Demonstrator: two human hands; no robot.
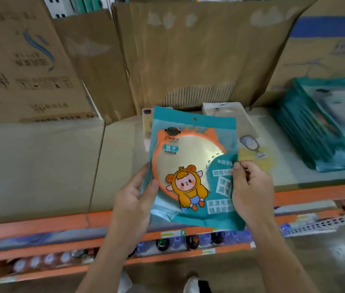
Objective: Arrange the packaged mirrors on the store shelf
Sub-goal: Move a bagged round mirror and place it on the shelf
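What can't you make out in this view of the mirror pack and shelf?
Head view:
Text on the mirror pack's right side: covered by the right hand.
Count of the teal pack stack: blurred, cut by the right edge.
Most of the pale packet: hidden behind the mirror pack.
Labels on the bottles below: blurred.

A teal mirror package (190, 166), showing a round orange-framed mirror, a cartoon figure in a yellow hood and the word MIRROR, is held upright by its side edges over the front of the shelf (305, 196). More teal packages (315, 127) are stacked, leaning, at the shelf's right. A pale package (254, 144) is laid flat just behind the held one.
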